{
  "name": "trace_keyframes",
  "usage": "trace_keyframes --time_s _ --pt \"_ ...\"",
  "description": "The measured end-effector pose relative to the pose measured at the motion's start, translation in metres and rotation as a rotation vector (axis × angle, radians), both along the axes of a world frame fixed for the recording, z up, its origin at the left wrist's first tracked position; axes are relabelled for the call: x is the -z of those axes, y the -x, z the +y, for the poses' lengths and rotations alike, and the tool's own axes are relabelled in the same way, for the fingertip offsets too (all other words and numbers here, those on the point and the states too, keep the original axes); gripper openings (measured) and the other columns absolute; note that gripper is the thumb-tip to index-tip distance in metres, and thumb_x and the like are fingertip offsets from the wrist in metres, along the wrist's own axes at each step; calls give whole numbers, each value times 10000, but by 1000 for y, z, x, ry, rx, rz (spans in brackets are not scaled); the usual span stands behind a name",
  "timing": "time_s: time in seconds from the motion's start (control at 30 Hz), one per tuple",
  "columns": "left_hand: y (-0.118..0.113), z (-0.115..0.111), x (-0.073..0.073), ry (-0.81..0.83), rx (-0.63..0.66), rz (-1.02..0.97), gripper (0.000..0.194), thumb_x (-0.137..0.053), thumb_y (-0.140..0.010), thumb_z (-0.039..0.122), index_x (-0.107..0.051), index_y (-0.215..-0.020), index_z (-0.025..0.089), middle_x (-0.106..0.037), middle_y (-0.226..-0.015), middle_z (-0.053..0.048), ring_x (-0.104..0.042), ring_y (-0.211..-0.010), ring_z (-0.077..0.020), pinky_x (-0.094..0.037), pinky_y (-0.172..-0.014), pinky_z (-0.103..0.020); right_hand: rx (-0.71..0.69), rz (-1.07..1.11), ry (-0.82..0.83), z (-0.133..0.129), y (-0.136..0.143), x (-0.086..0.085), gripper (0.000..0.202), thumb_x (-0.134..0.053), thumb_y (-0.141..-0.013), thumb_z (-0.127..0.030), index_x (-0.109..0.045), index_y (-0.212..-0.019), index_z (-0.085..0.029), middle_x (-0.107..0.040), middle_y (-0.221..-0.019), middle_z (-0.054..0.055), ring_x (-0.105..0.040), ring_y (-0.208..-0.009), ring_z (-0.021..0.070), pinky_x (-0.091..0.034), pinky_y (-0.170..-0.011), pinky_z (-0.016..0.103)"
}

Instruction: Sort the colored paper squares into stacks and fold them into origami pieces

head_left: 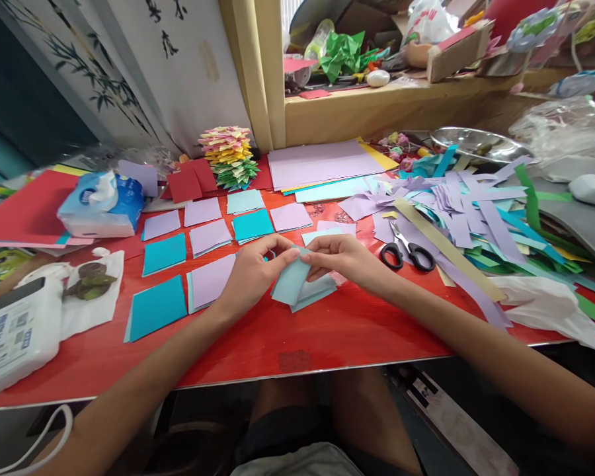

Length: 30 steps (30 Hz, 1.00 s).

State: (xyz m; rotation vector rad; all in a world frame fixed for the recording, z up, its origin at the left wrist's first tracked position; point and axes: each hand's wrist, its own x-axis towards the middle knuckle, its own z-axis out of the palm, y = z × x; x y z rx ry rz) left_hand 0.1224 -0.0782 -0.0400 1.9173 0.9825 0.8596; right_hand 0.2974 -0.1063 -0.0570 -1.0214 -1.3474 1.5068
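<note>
Both hands meet over the front middle of the red table (pixel 258 350). Thumb and fingers of my left hand (pixel 258 268) pinch the upper edge of a folded light blue paper (pixel 288 281). My right hand (pixel 334 259) pinches the same paper at its upper right corner, fingers curled. Below and behind it, more light blue paper squares (pixel 317 291) lie on the table. Left of my left hand are stacks of paper squares, lilac (pixel 213 281) and turquoise (pixel 158 307). Black-handled scissors (pixel 407 250) rest open to the right of my right hand.
Paper strips (pixel 476 205) heap up at the right, near a metal bowl (pixel 480 144). Large lilac sheets (pixel 322 165) and a folded-paper tower (pixel 229 157) stand at the back. A tissue pack (pixel 102 203) and a white device (pixel 20 337) are at the left.
</note>
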Motion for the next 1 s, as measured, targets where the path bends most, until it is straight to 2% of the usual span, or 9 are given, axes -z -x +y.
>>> trace_keyframes --time_s 0.13,0.23,0.3,0.4,0.53,0.73,0.87,1.0 --pt "0 0 2 51 -59 -136 191 -565 -779 362 -587 -717 183 -569 -718 -1 -485 -658 -120 -406 -594 -246 -2 94 39 0 3 0 208 -627 -767 -354 -604 -768 -147 -676 -743 28 -663 -737 135 -528 -760 306" --pt "-1 1 2 86 -49 -184 175 -571 -771 335 -577 -686 183 -562 -703 -2 -498 -671 -126 -419 -621 -254 50 142 14 -1 5 -1 209 -619 -770 -354 -600 -737 -148 -657 -719 19 -641 -694 120 -525 -710 283" --pt "0 2 1 105 -15 -160 164 -562 -773 315 -571 -677 182 -562 -698 -5 -506 -676 -132 -423 -633 -261 100 111 -10 -1 5 -2 213 -621 -762 -357 -605 -728 -148 -641 -703 10 -618 -658 109 -518 -665 263" --pt "0 2 -1 111 38 -62 144 -534 -785 292 -561 -695 183 -563 -725 -4 -508 -696 -135 -415 -642 -264 104 25 -21 -2 3 -4 235 -627 -746 -373 -601 -689 -147 -605 -648 -7 -590 -604 100 -506 -608 248" --pt "0 0 -3 13 59 36 155 -526 -804 337 -564 -757 194 -577 -782 -5 -518 -731 -138 -406 -659 -269 57 -99 -51 -4 3 -4 237 -625 -744 -386 -617 -694 -154 -589 -630 -9 -587 -595 104 -492 -565 234" --pt "0 -3 -3 -191 57 107 194 -518 -823 337 -546 -701 189 -554 -702 7 -499 -687 -125 -379 -616 -256 -6 -164 -28 -5 6 -3 228 -598 -773 -371 -616 -707 -154 -609 -652 4 -594 -618 105 -500 -577 239" --pt "1 -3 -4 -206 -49 46 189 -519 -819 330 -562 -707 184 -571 -712 2 -501 -676 -124 -395 -625 -260 -22 -138 -51 -6 6 -5 241 -625 -751 -376 -584 -646 -163 -576 -586 -23 -593 -573 98 -503 -543 229" --pt "9 10 -11 -204 -246 -108 161 -552 -793 326 -576 -707 192 -561 -684 11 -491 -646 -120 -392 -573 -255 -89 -79 -12 -8 6 -10 242 -614 -759 -393 -601 -702 -159 -668 -681 27 -666 -671 149 -550 -661 299"
